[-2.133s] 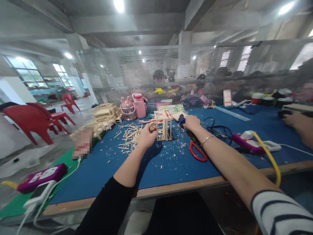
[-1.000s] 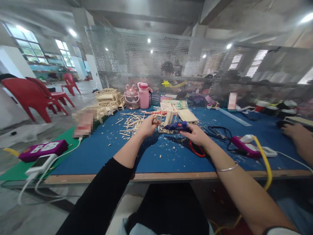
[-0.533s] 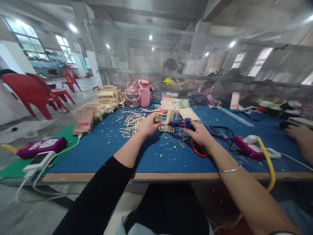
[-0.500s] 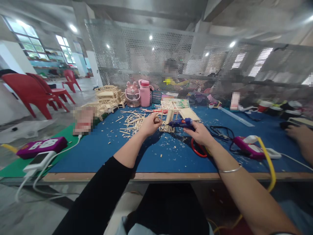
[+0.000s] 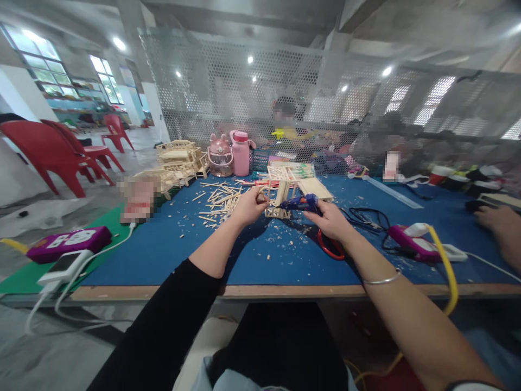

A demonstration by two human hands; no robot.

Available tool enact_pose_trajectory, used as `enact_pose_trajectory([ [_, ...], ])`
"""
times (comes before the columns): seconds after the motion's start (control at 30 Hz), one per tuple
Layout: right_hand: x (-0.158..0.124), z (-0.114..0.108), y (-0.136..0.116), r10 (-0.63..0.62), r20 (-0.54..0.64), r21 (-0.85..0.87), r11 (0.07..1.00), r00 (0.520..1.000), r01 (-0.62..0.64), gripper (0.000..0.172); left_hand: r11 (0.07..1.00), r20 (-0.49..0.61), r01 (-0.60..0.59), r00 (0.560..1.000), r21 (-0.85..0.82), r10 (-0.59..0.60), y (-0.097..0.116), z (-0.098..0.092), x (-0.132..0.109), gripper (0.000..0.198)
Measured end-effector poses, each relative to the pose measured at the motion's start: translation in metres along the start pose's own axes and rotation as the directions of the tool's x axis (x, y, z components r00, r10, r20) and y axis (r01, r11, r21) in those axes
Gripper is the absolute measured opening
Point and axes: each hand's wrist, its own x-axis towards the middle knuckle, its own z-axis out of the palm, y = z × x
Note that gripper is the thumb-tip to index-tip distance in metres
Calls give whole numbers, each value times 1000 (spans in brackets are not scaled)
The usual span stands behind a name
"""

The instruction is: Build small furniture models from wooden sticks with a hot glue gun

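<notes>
My right hand [image 5: 329, 218] is wrapped round a blue hot glue gun [image 5: 300, 203], whose nozzle points left. The tip reaches a small upright frame of thin wooden sticks [image 5: 281, 194]; whether it touches cannot be told. At the left side of this frame, my left hand [image 5: 251, 206] is closed, its thumb and fingers pinching the frame's edge. The fingertips are partly hidden. Loose wooden sticks [image 5: 222, 202] lie scattered behind and left of that hand, and a flat wooden panel [image 5: 315, 189] lies behind the glue gun.
Finished-looking wooden pieces [image 5: 181, 160] are stacked at the back left, beside a pink bottle [image 5: 241, 155]. Purple power strips [image 5: 415, 243] lie at both sides, with cables. A red ring-shaped object [image 5: 329, 248] is below my right hand. Another person's hand [image 5: 496, 220] rests far right. Perforated mesh [image 5: 228, 92] stands behind.
The view has shifted very slightly. The glue gun and both hands keep nearly the same places at the wooden frame.
</notes>
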Motion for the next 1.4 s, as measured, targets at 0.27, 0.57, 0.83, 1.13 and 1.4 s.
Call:
enact_pose_trajectory([
  [0.27,0,-1,1,12,6,-28,1000,1000,-12,42,1000,-12,-12,1000,4,12,-1,2,0,9],
  [0.57,0,0,1,-6,0,-5,1000,1000,6,42,1000,-3,10,1000,26,-10,1,2,0,9],
  [0.83,0,0,1,6,-53,-37,999,999,-8,40,1000,-4,16,1000,26,-16,-1,2,1,8],
  [1.13,0,-1,-4,-9,-69,-33,999,998,7,40,999,-6,12,1000,31,-12,1,1,1,7],
  [1.4,0,-1,-2,-14,-76,-23,1000,997,13,41,999,-22,32,999,-34,-33,2,2,0,9],
])
